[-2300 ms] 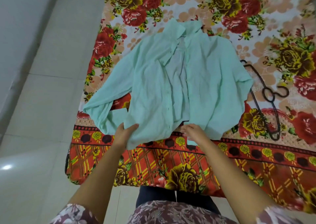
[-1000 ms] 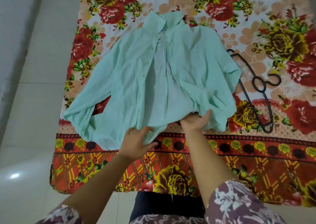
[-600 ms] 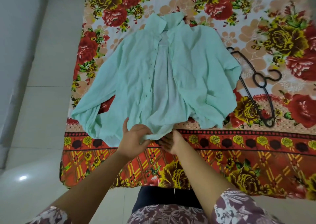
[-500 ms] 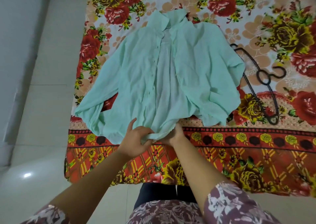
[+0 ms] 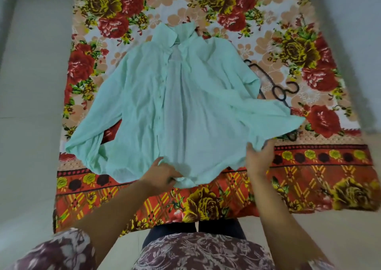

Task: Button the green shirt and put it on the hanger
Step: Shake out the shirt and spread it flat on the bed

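The pale green shirt (image 5: 185, 108) lies face up and unbuttoned on a floral sheet, collar pointing away from me, its two fronts spread apart. My left hand (image 5: 162, 174) is closed on the bottom hem near the middle. My right hand (image 5: 258, 158) grips the lower edge of the right front panel and holds it out to the right, lifted a little. A black hanger (image 5: 278, 92) lies on the sheet to the right, partly covered by the shirt's right sleeve.
The red and yellow floral sheet (image 5: 309, 176) covers a narrow bed or table, its near border hanging over the edge in front of my legs. Pale tiled floor (image 5: 31, 104) runs along the left, and a light wall stands at the right.
My right hand has moved from the middle of the hem out to the right, pulling the right front panel open and wider. My left hand stays on the hem.
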